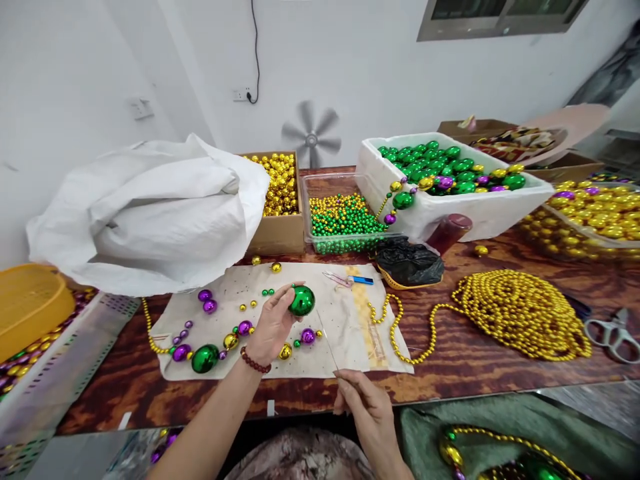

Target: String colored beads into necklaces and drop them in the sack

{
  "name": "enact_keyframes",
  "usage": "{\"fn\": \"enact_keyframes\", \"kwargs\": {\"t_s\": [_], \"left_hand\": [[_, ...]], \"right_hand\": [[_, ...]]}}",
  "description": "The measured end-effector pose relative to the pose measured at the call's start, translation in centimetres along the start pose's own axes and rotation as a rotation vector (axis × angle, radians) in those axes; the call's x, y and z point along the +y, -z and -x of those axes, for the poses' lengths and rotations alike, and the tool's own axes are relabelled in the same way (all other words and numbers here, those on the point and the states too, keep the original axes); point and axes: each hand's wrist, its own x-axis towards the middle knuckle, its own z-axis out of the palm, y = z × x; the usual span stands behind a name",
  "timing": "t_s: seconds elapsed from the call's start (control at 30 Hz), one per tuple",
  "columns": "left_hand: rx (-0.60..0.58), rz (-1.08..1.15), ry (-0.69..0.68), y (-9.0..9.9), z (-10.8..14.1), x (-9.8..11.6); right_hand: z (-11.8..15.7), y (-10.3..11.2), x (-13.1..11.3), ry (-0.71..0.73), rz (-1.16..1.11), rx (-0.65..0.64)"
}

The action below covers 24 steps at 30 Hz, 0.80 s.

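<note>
Between the fingers of my left hand (275, 317) is a large shiny green bead (303, 301), held above a pale cloth (210, 283). My right hand (364, 400) pinches a thin, pale length of line (327, 340), whose far end reaches up toward the green bead. I cannot tell whether it passes through the bead. Left of my left wrist lies a partly strung row with another big green bead (205, 359), a gold bead (231, 341) and purple beads (245, 327). Close to the held bead, a purple bead (308, 336) rests on the cloth.
A heap of gold bead chain (520, 317) and scissors (614, 333) lie at the right. Behind the cloth stand a clear tub of small beads (345, 243), a white foam box (480, 217) and a cardboard box (277, 235). A white sack (150, 213) bulges at the left.
</note>
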Motion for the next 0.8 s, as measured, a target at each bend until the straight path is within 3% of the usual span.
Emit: {"fn": "enact_keyframes", "kwargs": {"t_s": [0.13,0.3,0.8], "left_hand": [[-0.018,0.137,0.106,-0.4,0.0,0.3],[-0.018,0.2,0.131,-0.4,0.0,0.5],[0.01,0.263,0.178,-0.5,0.2,0.2]], "right_hand": [[0.6,-0.1,-0.4,0.078,0.06,-0.066],[1.1,-0.3,-0.5,0.11,0.106,-0.061],[1.3,-0.6,0.0,0.025,0.067,-0.057]]}}
